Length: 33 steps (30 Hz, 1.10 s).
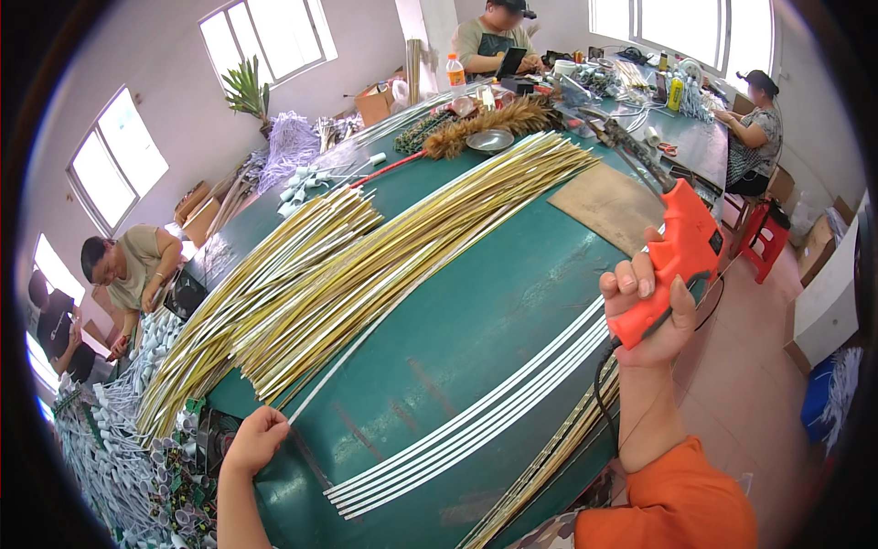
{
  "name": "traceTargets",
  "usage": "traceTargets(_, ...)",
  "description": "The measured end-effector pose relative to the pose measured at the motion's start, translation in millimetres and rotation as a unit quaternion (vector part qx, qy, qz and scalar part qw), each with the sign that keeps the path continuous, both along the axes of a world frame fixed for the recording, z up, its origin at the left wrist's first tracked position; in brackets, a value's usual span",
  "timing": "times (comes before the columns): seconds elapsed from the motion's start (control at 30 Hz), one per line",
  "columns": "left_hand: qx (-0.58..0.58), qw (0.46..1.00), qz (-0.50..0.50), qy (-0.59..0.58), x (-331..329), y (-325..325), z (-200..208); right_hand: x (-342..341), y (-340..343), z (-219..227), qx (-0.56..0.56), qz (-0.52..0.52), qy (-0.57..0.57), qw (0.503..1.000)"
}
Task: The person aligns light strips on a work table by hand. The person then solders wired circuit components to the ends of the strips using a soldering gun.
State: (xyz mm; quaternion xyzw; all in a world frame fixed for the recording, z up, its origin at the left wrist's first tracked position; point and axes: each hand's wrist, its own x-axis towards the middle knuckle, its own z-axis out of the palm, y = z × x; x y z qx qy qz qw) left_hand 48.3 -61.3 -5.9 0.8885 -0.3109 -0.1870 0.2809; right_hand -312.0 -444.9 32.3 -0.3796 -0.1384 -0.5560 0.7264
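Note:
My right hand (654, 311) is wrapped round the orange-red handle of a soldering gun (690, 242), raised over the table's right side. Its dark, worn metal tip points to the far left, and a black cord hangs from the grip. At the table's near left, my left hand (254, 439) pinches the end of a thin white strip (338, 371). That strip runs away from me along the edge of a large bundle of white and yellow strips (412, 261). Between my hands, several white strips (466, 430) lie side by side on the green tabletop (476, 320).
A brown board (608, 206) lies at the right. Beyond the bundle are a metal bowl (490, 140) and a brown feather duster (494, 126). White wired parts (119, 457) are heaped at the left. More strips (549, 457) lie near me. Several people sit around the tables.

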Motion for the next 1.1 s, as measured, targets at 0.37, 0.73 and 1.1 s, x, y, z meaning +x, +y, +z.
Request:
traceTargets(0.37, -0.439, 0.794, -0.013, 0.421, -21, -2, 6, 2, -2, -2, 0.014, 0.003, -0.005, 1.000)
traceTargets(0.73, -0.736, 0.596, -0.185, 0.263, 0, 49, 90, -4, -5, 2, 0.012, -0.030, -0.024, 0.999)
traceTargets(1.1, -0.695, 0.687, -0.088, 0.192, 11, 68, 97, -21, -5, 8, -0.021, 0.001, -0.095, 0.995)
